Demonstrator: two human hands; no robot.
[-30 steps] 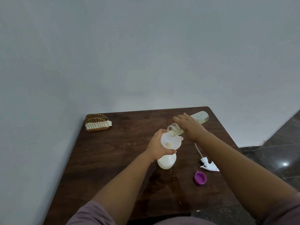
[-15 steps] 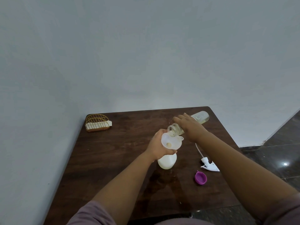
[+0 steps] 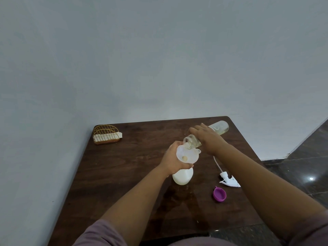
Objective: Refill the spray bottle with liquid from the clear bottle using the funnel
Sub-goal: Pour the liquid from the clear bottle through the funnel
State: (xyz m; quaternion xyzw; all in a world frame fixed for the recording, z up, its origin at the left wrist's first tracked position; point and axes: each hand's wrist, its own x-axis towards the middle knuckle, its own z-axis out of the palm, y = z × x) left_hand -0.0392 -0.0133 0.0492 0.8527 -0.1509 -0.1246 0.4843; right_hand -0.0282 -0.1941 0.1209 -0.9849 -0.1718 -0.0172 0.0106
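A white spray bottle (image 3: 182, 176) stands on the dark wooden table (image 3: 124, 171) with a white funnel (image 3: 188, 155) in its neck. My left hand (image 3: 173, 159) grips the bottle's neck and the funnel's stem. My right hand (image 3: 206, 137) grips the clear bottle (image 3: 219, 128), tilted nearly flat with its open mouth over the funnel's rim. Pale yellowish liquid sits in the clear bottle and at the funnel's bottom.
The white spray head (image 3: 229, 180) with its tube lies on the table to the right. A purple cap (image 3: 219, 194) lies near it. A wire basket (image 3: 106, 134) stands at the back left corner. A dark tiled floor (image 3: 301, 167) lies to the right.
The clear bottle's mouth has shifted very slightly over the funnel; otherwise both hands hold the same positions.
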